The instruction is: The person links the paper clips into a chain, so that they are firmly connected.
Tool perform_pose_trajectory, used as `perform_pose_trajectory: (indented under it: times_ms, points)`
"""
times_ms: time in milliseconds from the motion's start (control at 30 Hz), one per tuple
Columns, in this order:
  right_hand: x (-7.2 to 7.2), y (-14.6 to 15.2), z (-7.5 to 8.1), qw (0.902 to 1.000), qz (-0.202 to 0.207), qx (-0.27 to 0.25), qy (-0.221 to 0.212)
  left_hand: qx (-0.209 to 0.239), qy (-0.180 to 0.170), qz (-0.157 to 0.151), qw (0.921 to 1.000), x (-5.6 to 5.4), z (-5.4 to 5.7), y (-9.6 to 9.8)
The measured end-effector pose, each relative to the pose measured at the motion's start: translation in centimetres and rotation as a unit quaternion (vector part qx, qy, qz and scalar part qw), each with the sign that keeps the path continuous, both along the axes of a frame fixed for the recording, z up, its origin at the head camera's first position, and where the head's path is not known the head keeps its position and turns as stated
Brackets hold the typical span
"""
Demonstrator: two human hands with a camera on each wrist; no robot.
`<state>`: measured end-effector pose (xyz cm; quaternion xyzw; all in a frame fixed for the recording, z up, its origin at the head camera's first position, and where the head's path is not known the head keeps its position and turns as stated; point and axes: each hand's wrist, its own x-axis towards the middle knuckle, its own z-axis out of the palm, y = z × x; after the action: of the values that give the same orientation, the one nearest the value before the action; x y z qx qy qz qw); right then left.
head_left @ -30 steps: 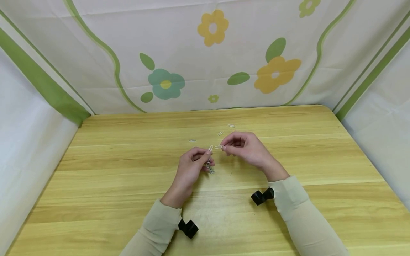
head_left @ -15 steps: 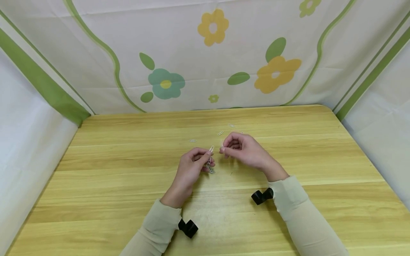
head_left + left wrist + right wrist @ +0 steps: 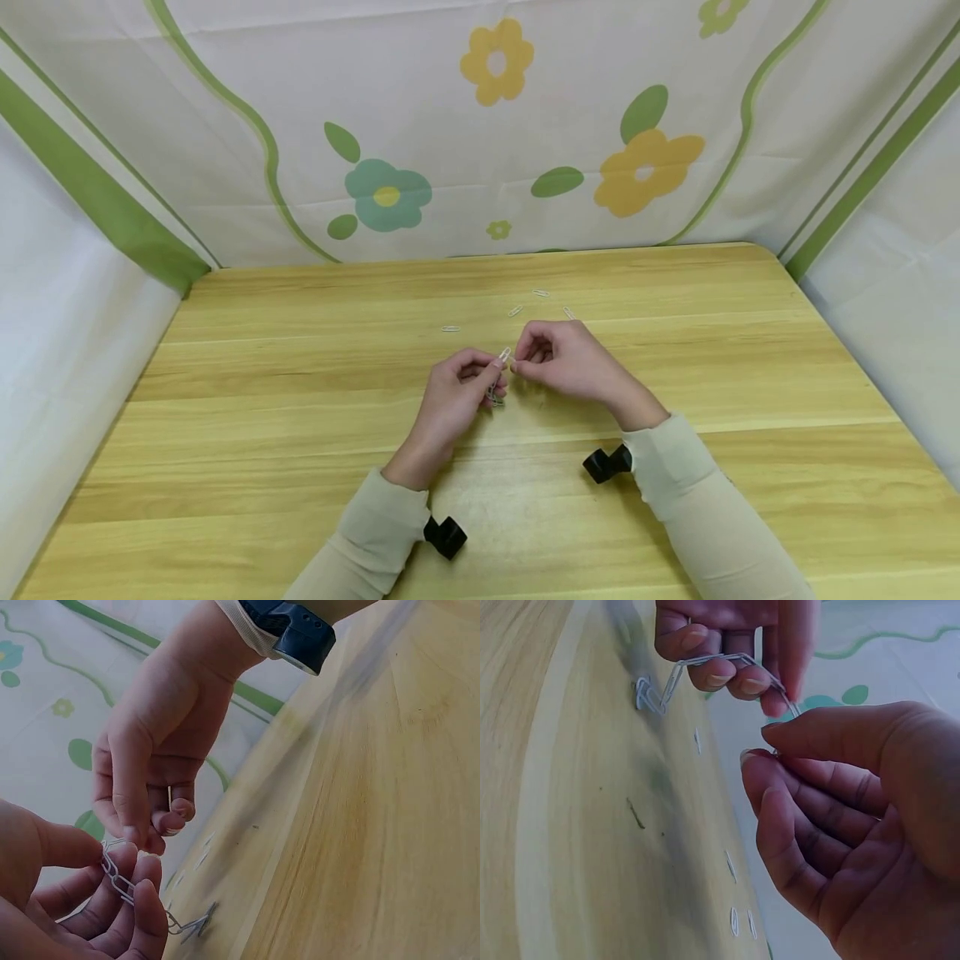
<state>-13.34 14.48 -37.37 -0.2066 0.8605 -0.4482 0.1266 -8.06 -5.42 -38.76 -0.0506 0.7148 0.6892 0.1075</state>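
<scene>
A chain of white paper clips [image 3: 670,684] hangs from my left hand [image 3: 454,392], whose thumb and fingers pinch it near its upper end. The chain drapes across the fingers, and its lower clips bunch close to the tabletop in the right wrist view. Close on the right, my right hand [image 3: 572,360] pinches a single paper clip [image 3: 114,841] between thumb and forefinger, right at the chain's upper end. Fingertips mostly cover this clip. Whether it is linked to the chain, I cannot tell.
Loose white paper clips lie beyond the hands on the wooden table [image 3: 300,400]: one at the left [image 3: 451,328], one in the middle [image 3: 515,311], one farther back [image 3: 541,293], one behind the right hand [image 3: 568,313]. A flowered curtain [image 3: 450,125] stands behind.
My right hand has moved slightly left and toward me, bringing its clip up to the chain's upper end. A loose clip behind that hand has come into view. The left hand keeps its pinch.
</scene>
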Motion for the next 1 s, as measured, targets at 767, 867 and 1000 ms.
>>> perform_pose_trajectory:
  times_ms: [767, 867, 1000]
  points:
    - [0.18, -0.20, 0.40, 0.9945, -0.036, -0.096, -0.025, -0.011, -0.018, -0.013, 0.9997, -0.07, 0.12, -0.16]
    - [0.19, -0.24, 0.31, 0.9943, -0.040, -0.096, -0.025, -0.009, -0.020, -0.019, 0.9996, -0.04, 0.18, -0.20]
    - [0.23, -0.22, 0.29, 0.9949, -0.042, -0.091, -0.017, -0.004, -0.020, -0.029, 0.9994, 0.06, 0.32, -0.27]
